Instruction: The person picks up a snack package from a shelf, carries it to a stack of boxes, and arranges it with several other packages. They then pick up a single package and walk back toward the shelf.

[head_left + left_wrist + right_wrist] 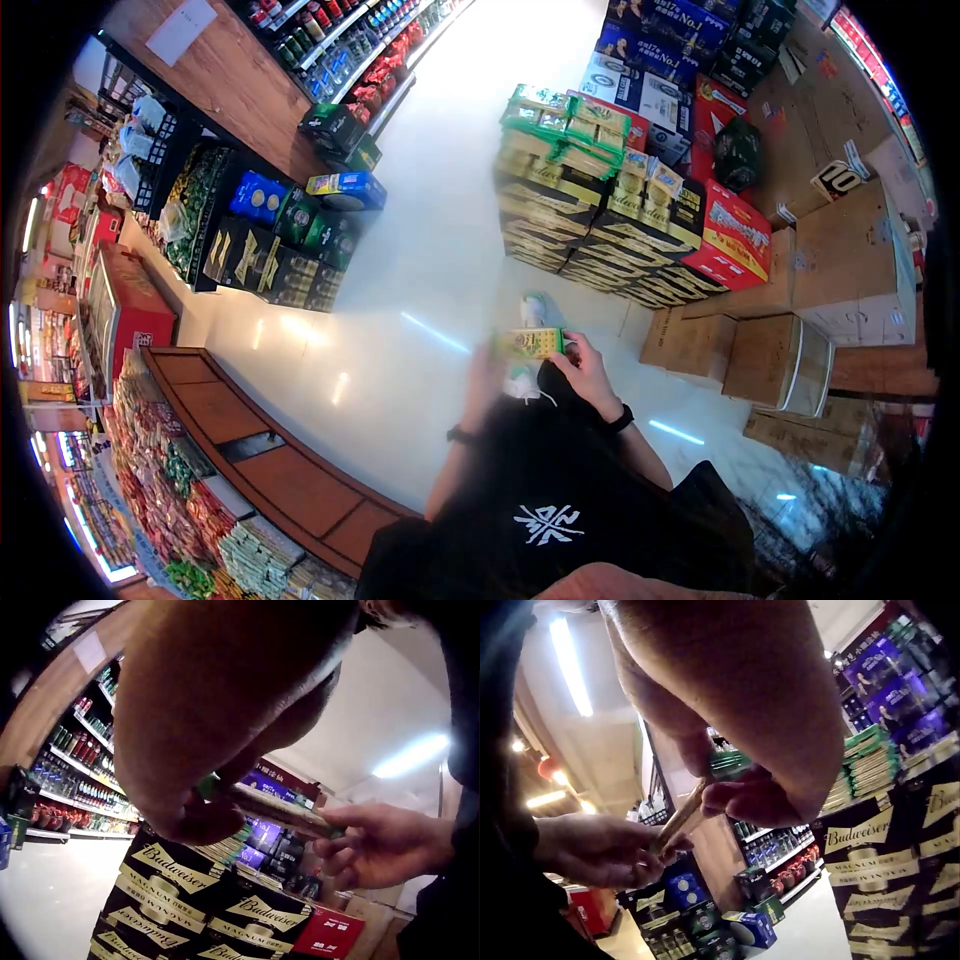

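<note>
Near the centre of the head view, a person holds a green-and-yellow packet (540, 344) between both hands, above the pale floor (400, 270). The left hand (480, 375), blurred there, takes the packet's left end; in the right-wrist view its grip is closed about that end, thumb and fingers together on the edge. The right hand (588, 371) has the opposite end, its grip pinched on it between thumb and fingers, as the left-wrist view shows at right. Both wrist views show the packet nearly edge-on, as a thin, tilted slab.

A dark band (623, 418) circles the right wrist, and a black shirt (480, 540) with a white emblem fills the lower middle. White shoes (533, 312) show just beside the packet.

In the upper right, green-edged packets (565, 125) lie piled on black-and-gold Budweiser cartons (545, 215), with a red carton (735, 235) alongside. Brown cardboard boxes (765, 360) stand at right. Shelves of bottles and cans (350, 50) run across the upper left, and packaged goods (170, 460) fill the lower left.
</note>
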Demonstrator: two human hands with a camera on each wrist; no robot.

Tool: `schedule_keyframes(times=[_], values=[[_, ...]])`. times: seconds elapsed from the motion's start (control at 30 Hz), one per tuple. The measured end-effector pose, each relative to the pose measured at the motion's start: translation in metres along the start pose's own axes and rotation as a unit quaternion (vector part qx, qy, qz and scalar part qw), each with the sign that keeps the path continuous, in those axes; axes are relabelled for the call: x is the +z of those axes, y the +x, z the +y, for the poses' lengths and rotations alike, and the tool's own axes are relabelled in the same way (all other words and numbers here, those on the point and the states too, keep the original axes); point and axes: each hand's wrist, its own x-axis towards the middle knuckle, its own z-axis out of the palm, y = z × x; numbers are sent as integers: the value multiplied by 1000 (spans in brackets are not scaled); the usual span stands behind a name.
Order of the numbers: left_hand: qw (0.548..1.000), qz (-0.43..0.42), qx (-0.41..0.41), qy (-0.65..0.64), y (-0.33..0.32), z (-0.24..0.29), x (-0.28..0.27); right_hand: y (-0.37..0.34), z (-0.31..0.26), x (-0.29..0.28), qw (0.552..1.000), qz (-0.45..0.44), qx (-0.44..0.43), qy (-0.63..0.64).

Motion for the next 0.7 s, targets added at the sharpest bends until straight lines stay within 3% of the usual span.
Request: schedule_keyframes(times=[0.1, 0.3, 0.37, 0.6, 0.7], values=[[998, 5, 2, -57, 25, 11, -10, 32, 1, 3, 999, 6, -18, 37], [981, 90, -86, -150, 106, 25, -13, 112, -10, -3, 995, 19, 1, 93], [988, 91, -66, -103, 137, 2, -12, 143, -17, -5, 994, 24, 4, 109], [990, 57, -71, -108, 248, 50, -18, 245, -71, -24, 991, 123, -45, 21], [989, 30, -30, -143, 301, 60, -11, 282, -71, -36, 975, 185, -109, -53]])
